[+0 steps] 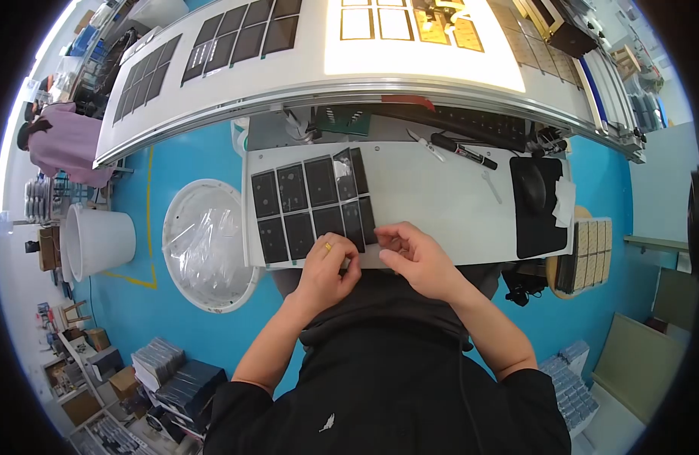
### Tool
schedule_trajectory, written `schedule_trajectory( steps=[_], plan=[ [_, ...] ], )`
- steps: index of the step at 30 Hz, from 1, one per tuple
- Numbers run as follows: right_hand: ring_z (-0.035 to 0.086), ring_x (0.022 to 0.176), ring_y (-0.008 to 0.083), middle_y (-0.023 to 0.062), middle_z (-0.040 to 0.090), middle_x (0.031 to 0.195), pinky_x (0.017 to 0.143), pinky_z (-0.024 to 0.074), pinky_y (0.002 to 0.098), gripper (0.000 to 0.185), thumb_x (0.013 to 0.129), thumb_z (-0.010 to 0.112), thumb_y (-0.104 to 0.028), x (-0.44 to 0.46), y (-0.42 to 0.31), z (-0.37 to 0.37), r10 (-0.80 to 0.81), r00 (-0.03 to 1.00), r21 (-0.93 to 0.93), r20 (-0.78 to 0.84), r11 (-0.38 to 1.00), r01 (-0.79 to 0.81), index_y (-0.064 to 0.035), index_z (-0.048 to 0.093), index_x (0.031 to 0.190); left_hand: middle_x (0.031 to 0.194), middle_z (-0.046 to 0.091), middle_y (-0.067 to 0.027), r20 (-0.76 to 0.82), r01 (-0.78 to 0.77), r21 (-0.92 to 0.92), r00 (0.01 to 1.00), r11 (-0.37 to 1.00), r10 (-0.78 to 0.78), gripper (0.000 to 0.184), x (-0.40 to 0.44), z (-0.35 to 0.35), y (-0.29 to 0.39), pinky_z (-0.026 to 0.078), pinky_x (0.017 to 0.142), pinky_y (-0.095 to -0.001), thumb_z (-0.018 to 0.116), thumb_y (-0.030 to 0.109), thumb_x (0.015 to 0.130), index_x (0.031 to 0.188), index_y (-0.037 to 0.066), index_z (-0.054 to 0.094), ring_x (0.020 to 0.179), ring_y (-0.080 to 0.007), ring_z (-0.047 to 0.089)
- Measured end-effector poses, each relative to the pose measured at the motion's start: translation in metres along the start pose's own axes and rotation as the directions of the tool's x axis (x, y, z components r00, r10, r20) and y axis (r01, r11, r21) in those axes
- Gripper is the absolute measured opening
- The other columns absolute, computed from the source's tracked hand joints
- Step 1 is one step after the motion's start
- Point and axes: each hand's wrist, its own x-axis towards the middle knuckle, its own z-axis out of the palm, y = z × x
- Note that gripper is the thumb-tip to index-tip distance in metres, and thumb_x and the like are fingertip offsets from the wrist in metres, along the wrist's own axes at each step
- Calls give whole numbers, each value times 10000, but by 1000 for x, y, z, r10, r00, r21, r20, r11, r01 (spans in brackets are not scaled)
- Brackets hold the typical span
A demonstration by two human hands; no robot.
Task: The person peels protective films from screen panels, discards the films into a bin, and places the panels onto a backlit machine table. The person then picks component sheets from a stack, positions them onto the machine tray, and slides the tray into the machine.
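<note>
A sheet of dark square panels [293, 227] in two rows lies on the left part of the white desk [440, 205]. Clear film with a glossy shine [345, 176] shows over its right-hand panels. My left hand [329, 271], a ring on one finger, rests at the sheet's lower edge with its fingers curled together; whatever they may hold is hidden. At the sheet's lower right corner is my right hand [414, 258], its thumb and fingertips bent close together near the dark edge. Whether it grips the edge or film is too small to tell.
A cutter [427, 145], a black marker [471, 154] and a mouse [528, 186] on a black pad lie rightward. Beyond the desk runs a conveyor [304, 91] with panels and a bright light. A bin of clear film [205, 246] stands left. Another person [69, 144] is far left.
</note>
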Motion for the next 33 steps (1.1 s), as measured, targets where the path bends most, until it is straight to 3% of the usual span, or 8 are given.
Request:
schedule_trajectory(
  steps=[5,8,12,16,22,25,30,33],
  plan=[
    [660,924,172,102,664,1146,820,540,323,402,1026,621,-57,2,-7,11,-72,995,-191,69,978,84,19,597,1419,910,635,-125,-25,20,-86,999,996,-22,226,-2,-4,-4,501,696,-382,715,-75,774,948,23,608,837,-324,630],
    [683,939,284,158,672,1100,851,547,385,397,1004,627,-68,1,-14,21,-219,971,-314,94,919,238,53,601,1380,899,651,-114,6,169,-189,985,967,-171,152,0,-12,8,511,727,-355,700,-32,863,974,16,608,827,-264,642],
    [676,941,330,172,669,1099,846,543,405,402,996,630,-64,3,-15,26,-254,961,-364,109,889,277,45,600,1381,882,683,-94,92,491,-435,858,755,-505,90,2,-13,8,523,768,-311,653,68,1000,1002,-2,596,827,-155,645],
    [680,911,236,129,672,1134,783,541,349,408,990,660,-34,2,-19,24,-222,964,-421,150,868,265,16,612,1392,874,676,-97,105,489,-285,871,825,-480,85,14,-16,18,528,745,-310,652,56,1002,994,-4,592,806,-160,650],
    [683,903,237,126,677,1131,768,538,354,401,983,670,-37,3,-17,22,-243,960,-393,138,876,278,12,619,1377,866,651,-90,109,500,-295,864,814,-491,81,15,-12,17,517,738,-320,633,53,1015,991,-7,585,804,-159,626],
    [686,898,301,159,665,1083,789,544,402,399,989,657,-70,2,-22,21,-241,961,-386,139,880,276,20,599,1373,867,628,-88,103,494,-295,867,817,-487,80,12,-6,13,498,728,-323,613,64,1030,1000,-4,583,804,-158,594],
    [687,879,265,148,675,1089,781,544,373,410,993,660,-75,4,-17,17,-232,965,-349,125,900,262,17,605,1388,855,599,-97,125,543,-344,835,766,-536,81,15,-3,17,456,678,-322,594,77,1043,1010,4,583,766,-166,553],
    [685,881,187,119,705,1088,773,553,331,410,1001,669,-71,7,-7,13,-204,973,-290,106,930,227,30,608,1394,864,549,-13,178,584,-294,811,757,-557,77,17,-7,20,445,716,-264,578,68,1065,1021,5,571,825,-74,510]
  ],
)
